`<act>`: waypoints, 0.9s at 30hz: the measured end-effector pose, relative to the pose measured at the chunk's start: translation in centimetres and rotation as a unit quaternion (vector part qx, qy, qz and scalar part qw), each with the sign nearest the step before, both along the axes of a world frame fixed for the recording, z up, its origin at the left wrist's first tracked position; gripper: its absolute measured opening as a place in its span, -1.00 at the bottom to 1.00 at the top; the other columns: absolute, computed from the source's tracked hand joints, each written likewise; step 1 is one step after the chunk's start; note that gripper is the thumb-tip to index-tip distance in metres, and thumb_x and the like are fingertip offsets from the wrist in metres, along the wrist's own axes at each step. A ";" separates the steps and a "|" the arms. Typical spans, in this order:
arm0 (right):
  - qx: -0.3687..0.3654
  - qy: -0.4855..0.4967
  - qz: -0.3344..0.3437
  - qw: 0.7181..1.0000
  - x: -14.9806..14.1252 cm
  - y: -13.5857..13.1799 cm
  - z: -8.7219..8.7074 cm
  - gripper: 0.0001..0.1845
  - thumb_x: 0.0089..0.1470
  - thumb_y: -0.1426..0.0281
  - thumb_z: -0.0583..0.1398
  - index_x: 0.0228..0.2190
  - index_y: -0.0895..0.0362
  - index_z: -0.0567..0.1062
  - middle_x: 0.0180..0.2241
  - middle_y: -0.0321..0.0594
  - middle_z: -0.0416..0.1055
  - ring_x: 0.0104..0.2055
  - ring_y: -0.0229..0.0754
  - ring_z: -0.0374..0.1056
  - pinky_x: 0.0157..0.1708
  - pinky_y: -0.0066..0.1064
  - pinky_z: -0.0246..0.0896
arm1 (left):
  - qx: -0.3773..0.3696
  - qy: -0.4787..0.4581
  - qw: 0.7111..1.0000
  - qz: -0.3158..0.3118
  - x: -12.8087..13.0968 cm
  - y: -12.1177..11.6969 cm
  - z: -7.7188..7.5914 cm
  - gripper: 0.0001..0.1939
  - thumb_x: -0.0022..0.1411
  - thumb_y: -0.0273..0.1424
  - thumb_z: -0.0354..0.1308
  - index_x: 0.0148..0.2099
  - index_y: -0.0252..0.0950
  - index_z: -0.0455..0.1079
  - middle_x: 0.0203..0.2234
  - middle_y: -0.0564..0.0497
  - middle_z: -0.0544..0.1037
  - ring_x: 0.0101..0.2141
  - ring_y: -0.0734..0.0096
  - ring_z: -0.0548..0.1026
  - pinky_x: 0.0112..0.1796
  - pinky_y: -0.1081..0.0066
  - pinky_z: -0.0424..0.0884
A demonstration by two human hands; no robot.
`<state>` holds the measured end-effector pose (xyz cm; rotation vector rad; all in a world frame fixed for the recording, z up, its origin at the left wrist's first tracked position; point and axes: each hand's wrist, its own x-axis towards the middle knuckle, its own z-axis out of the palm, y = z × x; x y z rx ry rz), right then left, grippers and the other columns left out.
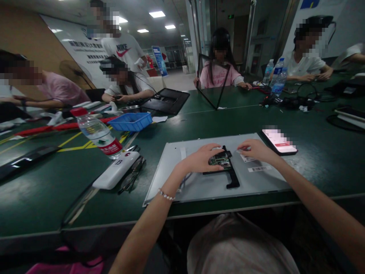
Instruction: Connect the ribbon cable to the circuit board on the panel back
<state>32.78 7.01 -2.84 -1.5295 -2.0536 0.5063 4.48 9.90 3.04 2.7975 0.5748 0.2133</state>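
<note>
A flat grey panel (171,167), like the back of a display, lies on the green table in front of me. On it sits a green circuit board (221,163) in a black plastic bracket (233,179). My left hand (198,158) grips the board across its edges, fingers on the far side and thumb on the near side. Just right of the bracket, my right hand (255,149) is closed in a pinch over the panel, beside a white label. What its fingertips hold, if anything, is too small to make out. A barcode sticker (259,169) is on the panel below that hand.
A lit phone (281,142) lies off the panel's far right corner. To the left are a white power bank (115,171), glasses (132,175), a tilted-looking water bottle (98,135) and a blue tray (131,121). Several people sit around the table; one holds a black frame (211,99).
</note>
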 end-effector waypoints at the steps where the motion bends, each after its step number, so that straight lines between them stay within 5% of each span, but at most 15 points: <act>1: -0.011 0.012 0.001 1.000 0.0 0.0 -0.1 -0.77 0.00 0.45 0.21 -0.27 0.11 0.60 -0.24 -0.13 0.53 -0.26 -0.13 0.44 -0.22 -0.31 0.33 | 0.003 -0.004 1.000 -0.002 0.1 -0.1 0.0 -0.31 0.19 -0.02 0.11 0.25 -0.28 0.17 0.20 -0.20 0.22 0.19 0.10 0.18 0.18 0.16 0.11; 12: -0.112 0.171 0.020 0.979 -0.8 -0.8 1.3 -0.62 0.03 0.40 0.20 -0.06 0.11 0.47 -0.30 -0.17 0.54 -0.29 -0.17 0.46 -0.28 -0.36 0.34 | 0.022 -0.028 0.999 -0.017 0.4 -0.1 -0.7 -0.44 0.19 -0.11 0.14 0.17 -0.27 0.28 0.11 -0.19 0.31 0.10 0.14 0.30 0.12 0.18 0.20; 18: -0.202 0.205 0.053 0.956 -1.9 -2.0 2.0 -0.84 -0.01 0.38 0.23 -0.33 0.17 0.50 -0.41 -0.17 0.55 -0.37 -0.21 0.46 -0.31 -0.38 0.34 | 0.023 -0.035 0.999 -0.019 0.8 -0.5 -0.5 -0.42 0.19 -0.12 0.15 0.19 -0.26 0.24 0.11 -0.18 0.32 0.10 0.13 0.30 0.11 0.16 0.21; 27: -0.170 0.191 0.055 0.965 -3.1 -2.1 0.9 -0.82 -0.03 0.31 0.23 -0.39 0.17 0.54 -0.49 -0.21 0.54 -0.47 -0.21 0.45 -0.36 -0.38 0.35 | 0.020 -0.056 0.997 -0.049 1.8 -1.8 -0.4 -0.57 0.25 -0.28 0.07 0.16 -0.18 0.29 0.07 -0.12 0.35 0.08 0.16 0.31 0.10 0.15 0.22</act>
